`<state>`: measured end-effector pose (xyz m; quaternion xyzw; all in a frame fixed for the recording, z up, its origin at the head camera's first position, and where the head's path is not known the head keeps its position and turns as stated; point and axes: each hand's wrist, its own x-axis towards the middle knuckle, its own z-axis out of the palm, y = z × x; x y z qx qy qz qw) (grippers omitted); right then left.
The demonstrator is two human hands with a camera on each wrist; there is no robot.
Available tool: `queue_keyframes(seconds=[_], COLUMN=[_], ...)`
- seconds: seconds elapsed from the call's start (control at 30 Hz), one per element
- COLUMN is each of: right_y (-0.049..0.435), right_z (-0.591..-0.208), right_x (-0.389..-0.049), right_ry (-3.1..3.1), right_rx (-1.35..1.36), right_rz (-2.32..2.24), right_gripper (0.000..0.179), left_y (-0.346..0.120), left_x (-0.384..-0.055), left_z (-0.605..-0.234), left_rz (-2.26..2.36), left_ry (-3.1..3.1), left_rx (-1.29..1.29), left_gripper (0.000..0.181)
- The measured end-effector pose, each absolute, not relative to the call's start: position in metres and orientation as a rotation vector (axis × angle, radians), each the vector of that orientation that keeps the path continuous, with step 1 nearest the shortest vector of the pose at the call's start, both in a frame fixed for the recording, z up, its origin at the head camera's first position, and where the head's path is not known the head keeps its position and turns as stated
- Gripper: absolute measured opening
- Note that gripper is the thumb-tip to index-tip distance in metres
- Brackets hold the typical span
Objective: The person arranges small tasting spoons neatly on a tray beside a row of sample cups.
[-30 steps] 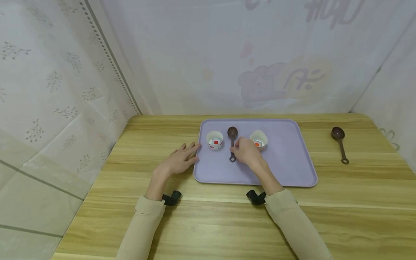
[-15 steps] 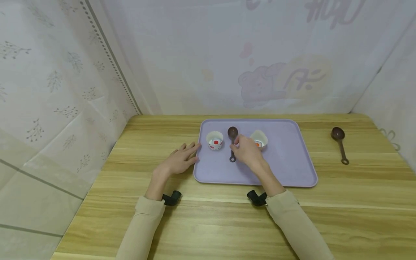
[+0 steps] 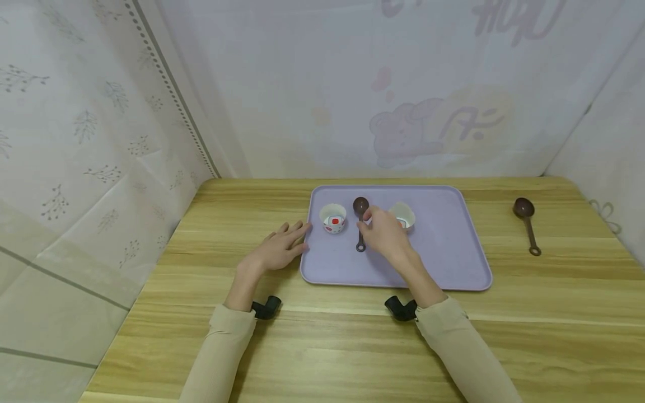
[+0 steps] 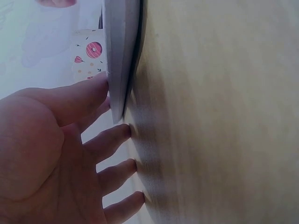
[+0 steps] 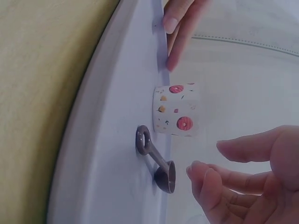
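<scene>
A brown measuring spoon (image 3: 360, 206) lies on the lilac tray (image 3: 443, 254), its round bowl toward the back. My right hand (image 3: 387, 235) hovers over its handle. In the right wrist view, a gap shows between thumb and fingertips, with nothing in it, and the spoon (image 5: 163, 163) rests on the tray apart from them. To the spoon's left stands a patterned paper cake cup (image 3: 332, 218) with a red mark inside. Another paper cup (image 3: 403, 215) is partly hidden behind the right hand. My left hand (image 3: 274, 249) rests with spread fingers on the table, its thumb touching the tray's left rim.
A second brown measuring spoon (image 3: 525, 210) lies on the wooden table (image 3: 322, 358), right of the tray. Black camera mounts (image 3: 267, 307) sit at both wrists. Pale printed curtains (image 3: 282, 89) hang behind the table and along its sides.
The right hand has lifted slightly off the spoon's handle, its thumb and fingers parting. The spoon stays where it was on the tray. The left hand has not moved.
</scene>
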<state>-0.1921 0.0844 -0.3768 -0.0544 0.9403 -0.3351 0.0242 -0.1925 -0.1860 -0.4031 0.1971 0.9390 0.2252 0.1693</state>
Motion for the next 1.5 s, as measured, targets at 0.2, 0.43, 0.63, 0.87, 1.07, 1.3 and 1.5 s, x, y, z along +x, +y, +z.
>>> queue_keyframes(seconds=[0.2,0.43,0.63,0.87,1.07,1.3,1.5], right_y=[0.087,0.092,0.096,0.103,0.113,0.121,0.126], right_z=[-0.376,-0.377,-0.378,-0.377,-0.374,-0.371,-0.372], right_x=[-0.191,-0.192,-0.193,-0.192,-0.191,-0.189,-0.189], right_ry=[2.922,2.954,2.975,3.026,3.062,3.035,3.037], right_rx=[-0.233,-0.350,-0.359,-0.407,-0.401,-0.368,-0.359], right_rz=[-1.114,-1.217,-1.232,-1.272,-1.252,-1.269,-1.262], right_gripper=[0.024,0.022,0.022,0.023,0.025,0.026,0.025], left_y=[-0.186,-0.186,-0.186,-0.185,-0.186,-0.186,-0.187], left_x=[-0.191,-0.191,-0.191,-0.191,-0.191,-0.191,-0.192], left_z=[-0.403,-0.403,-0.402,-0.401,-0.401,-0.401,-0.402], left_rz=[0.639,0.646,0.651,0.651,0.660,0.670,0.661], left_ry=[2.671,2.674,2.671,2.671,2.668,2.659,2.661], left_rx=[0.557,0.561,0.565,0.570,0.567,0.564,0.574], left_gripper=[0.058,0.058,0.058,0.058,0.058,0.058,0.059])
